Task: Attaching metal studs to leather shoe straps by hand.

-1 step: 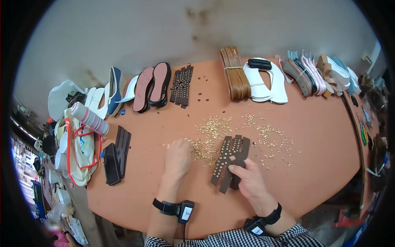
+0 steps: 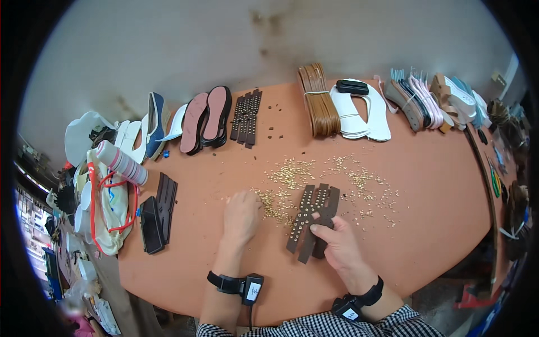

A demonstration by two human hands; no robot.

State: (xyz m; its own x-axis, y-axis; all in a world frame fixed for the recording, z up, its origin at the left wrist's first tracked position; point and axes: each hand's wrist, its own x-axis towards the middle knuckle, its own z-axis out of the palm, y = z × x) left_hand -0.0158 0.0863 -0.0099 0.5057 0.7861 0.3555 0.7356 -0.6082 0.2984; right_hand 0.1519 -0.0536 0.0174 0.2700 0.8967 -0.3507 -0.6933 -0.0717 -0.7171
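Note:
My right hand (image 2: 338,242) grips a bunch of dark brown leather straps (image 2: 310,220) set with gold studs, thumb pressed on top, near the table's front middle. My left hand (image 2: 242,217) lies palm down on the orange table (image 2: 426,224), just left of the straps. Its fingertips rest at the edge of a scatter of small gold studs (image 2: 292,175); whether it pinches any is hidden. Both wrists wear black bands.
At the back lie more studded straps (image 2: 246,117), pink-lined soles (image 2: 206,119), a tan strap bundle (image 2: 318,104), white soles (image 2: 366,117) and a row of sandals (image 2: 432,96). Black straps (image 2: 159,212) and a cloth bag with red handles (image 2: 109,209) sit at the left edge.

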